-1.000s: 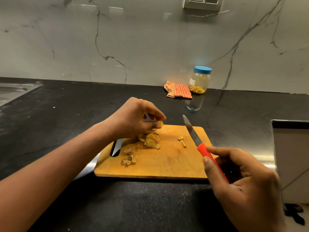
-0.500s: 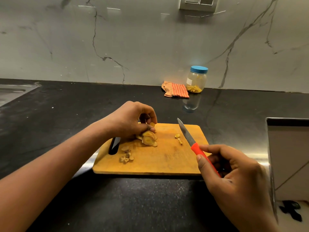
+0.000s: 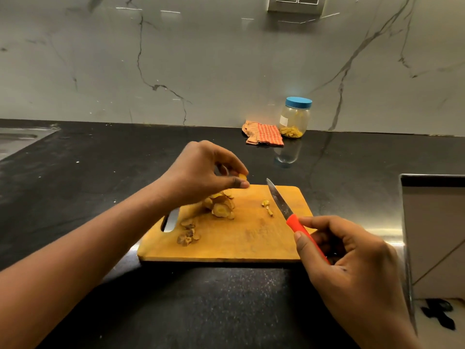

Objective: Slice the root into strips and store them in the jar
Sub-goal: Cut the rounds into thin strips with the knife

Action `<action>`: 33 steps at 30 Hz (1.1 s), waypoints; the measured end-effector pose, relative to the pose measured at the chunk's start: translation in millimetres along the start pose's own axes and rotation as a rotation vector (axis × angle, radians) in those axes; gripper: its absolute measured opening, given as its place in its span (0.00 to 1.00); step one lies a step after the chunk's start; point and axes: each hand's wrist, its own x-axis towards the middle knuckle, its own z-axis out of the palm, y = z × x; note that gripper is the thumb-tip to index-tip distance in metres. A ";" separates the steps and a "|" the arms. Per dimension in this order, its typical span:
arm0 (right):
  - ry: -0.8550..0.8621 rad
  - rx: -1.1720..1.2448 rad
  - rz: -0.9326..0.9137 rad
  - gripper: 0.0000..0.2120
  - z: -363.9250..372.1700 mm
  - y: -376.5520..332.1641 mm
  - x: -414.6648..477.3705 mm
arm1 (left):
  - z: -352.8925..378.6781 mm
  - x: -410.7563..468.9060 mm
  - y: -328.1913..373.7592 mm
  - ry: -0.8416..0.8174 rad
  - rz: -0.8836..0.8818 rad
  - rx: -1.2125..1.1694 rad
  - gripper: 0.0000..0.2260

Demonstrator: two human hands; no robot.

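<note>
A wooden cutting board (image 3: pixel 251 243) lies on the black counter. A pile of yellow root slices (image 3: pixel 221 205) sits near its far left part. My left hand (image 3: pixel 201 172) hovers just above the pile and pinches one slice (image 3: pixel 242 176) between thumb and fingers. My right hand (image 3: pixel 352 268) grips the red handle of a knife (image 3: pixel 281 202), whose blade points away over the board's right side. A few cut strips (image 3: pixel 267 206) lie beside the blade. Brown peel scraps (image 3: pixel 187 234) lie near the board's handle slot. The blue-lidded jar (image 3: pixel 294 118), holding some strips, stands closed by the wall.
An orange checked cloth (image 3: pixel 264 134) lies left of the jar. A steel sink edge (image 3: pixel 17 139) shows at far left. The counter ends at right at a metal edge (image 3: pixel 405 222), with floor below. Marble wall behind carries a socket plate (image 3: pixel 295 3).
My left hand dipped to the pile of slices, then lifted with one slice pinched. My right hand and the knife stayed nearly still at the board's right side.
</note>
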 end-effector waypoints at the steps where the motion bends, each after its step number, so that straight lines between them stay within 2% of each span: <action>1: -0.002 -0.004 0.002 0.09 0.1 0.3 0.2 | 6.6 0.1 5.5 -0.036 0.024 0.033 0.10; 5: -0.020 -0.005 0.013 0.09 -0.2 1.3 0.1 | 31.9 -1.1 15.4 -0.128 0.083 0.192 0.11; 8: -0.033 -0.026 0.009 0.09 -0.4 0.5 0.1 | 35.1 -1.4 17.8 -0.128 0.083 0.232 0.11; 12: -0.036 -0.023 0.018 0.10 0.1 0.2 -1.1 | 25.6 0.2 15.5 -0.271 0.061 0.244 0.09; 23: -0.046 -0.126 -0.098 0.09 1.7 -7.1 -0.9 | 21.0 -1.8 1.8 -0.267 0.031 0.122 0.06; 33: -0.057 -0.156 -0.128 0.08 3.6 -6.5 -0.7 | 18.7 -0.9 0.1 -0.290 0.148 0.211 0.07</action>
